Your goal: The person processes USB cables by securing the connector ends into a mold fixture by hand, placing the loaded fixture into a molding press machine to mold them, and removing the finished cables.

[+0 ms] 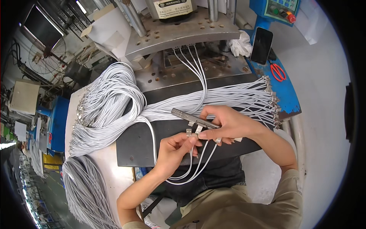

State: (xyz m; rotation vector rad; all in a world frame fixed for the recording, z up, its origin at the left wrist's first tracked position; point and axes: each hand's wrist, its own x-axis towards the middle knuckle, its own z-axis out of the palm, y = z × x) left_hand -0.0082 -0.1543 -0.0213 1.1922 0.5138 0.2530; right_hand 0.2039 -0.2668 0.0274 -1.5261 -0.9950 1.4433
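Note:
My right hand (230, 124) is closed round a narrow dark metal bar (185, 115), tilted with its left end higher. Small metal cable connectors (199, 129) sit along the bar's lower side. Just below, my left hand (175, 150) pinches one connector between thumb and fingers; another metal connector (188, 131) shows beside its fingertips. From both hands thin white cables (204, 162) loop down toward my lap and back up at the left. Fingers partly hide how the connectors meet the bar. Behind the hands, a thick bundle of white cables (171, 101) lies across the black work surface (133, 147).
Ahead stands a press with a thick steel plate (183, 38); several white cables (200, 74) run out from under it. At the right are a phone (261, 45), red-handled scissors (278, 72) and a control box (276, 11). Grey cables (85, 187) hang at the lower left.

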